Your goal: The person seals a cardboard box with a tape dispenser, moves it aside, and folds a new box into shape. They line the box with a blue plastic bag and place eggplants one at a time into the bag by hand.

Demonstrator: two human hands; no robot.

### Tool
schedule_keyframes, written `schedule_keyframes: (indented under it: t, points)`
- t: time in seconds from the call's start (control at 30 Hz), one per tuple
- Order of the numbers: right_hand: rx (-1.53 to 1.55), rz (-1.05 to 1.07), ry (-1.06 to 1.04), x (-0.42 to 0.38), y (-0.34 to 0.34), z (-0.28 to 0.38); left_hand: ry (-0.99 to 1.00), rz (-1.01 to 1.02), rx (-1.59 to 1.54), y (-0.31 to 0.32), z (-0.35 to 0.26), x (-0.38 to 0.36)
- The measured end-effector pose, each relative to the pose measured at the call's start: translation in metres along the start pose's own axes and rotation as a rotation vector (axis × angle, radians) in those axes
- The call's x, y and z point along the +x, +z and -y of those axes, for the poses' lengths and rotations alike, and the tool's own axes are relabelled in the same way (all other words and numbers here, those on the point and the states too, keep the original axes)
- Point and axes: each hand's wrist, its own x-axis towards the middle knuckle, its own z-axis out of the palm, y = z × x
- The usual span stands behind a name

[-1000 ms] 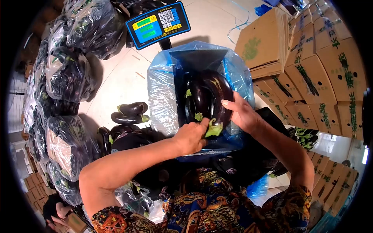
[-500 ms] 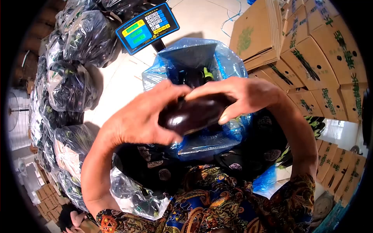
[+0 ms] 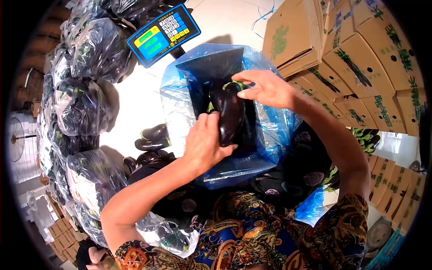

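A dark purple eggplant [image 3: 229, 114] lies lengthwise over a box lined with a blue plastic bag [image 3: 274, 130]. My left hand [image 3: 203, 140] grips its lower end, thumb underneath and fingers along the left side. By the green stem end is my right hand [image 3: 267, 90], its thumb and fingers apart around the stem. Further eggplants inside the box are mostly hidden beneath this one and in shadow.
A scale display [image 3: 163, 36] stands behind the box. Filled plastic bags [image 3: 83, 105] line the left side, and printed cartons [image 3: 355, 67] are stacked on the right. Several loose eggplants [image 3: 153, 137] lie on the floor at left.
The eggplant, held crosswise above the box in both hands before, now points lengthwise and sits lower in it. My left hand moved down and right; my right hand shifted up toward the stem.
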Motion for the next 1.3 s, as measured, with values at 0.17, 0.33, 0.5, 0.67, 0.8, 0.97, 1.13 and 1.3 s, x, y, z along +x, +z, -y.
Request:
schedule_keyframes:
  t: [0.17, 0.33, 0.5, 0.67, 0.8, 0.97, 1.13, 1.3]
  points:
    - [-0.48, 0.133, 0.121, -0.004, 0.021, -0.018, 0.011, 0.204, 0.158, 0.074, -0.004, 0.007]
    - [-0.847, 0.083, 0.013, -0.01, 0.033, -0.033, 0.033, 0.175, 0.128, 0.078, -0.001, -0.003]
    - [-0.952, 0.135, -0.052, -0.009, 0.043, -0.035, 0.09, 0.189, 0.156, 0.081, 0.001, 0.001]
    - [-0.944, 0.19, -0.059, -0.005, 0.045, -0.034, 0.023, 0.225, 0.101, 0.074, 0.004, -0.001]
    - [-0.849, 0.17, -0.102, -0.002, 0.045, -0.043, -0.054, 0.393, 0.11, 0.067, 0.012, -0.011]
    - [-0.863, 0.124, -0.136, -0.001, 0.047, -0.048, -0.072, 0.398, 0.08, 0.07, 0.014, -0.008]
    - [-0.633, -0.065, -0.067, -0.005, 0.03, -0.021, -0.066, 0.245, -0.289, 0.063, 0.009, -0.006]
    - [-0.074, -0.125, 0.198, -0.025, -0.007, 0.029, -0.284, 0.173, -1.218, 0.013, -0.02, -0.008]
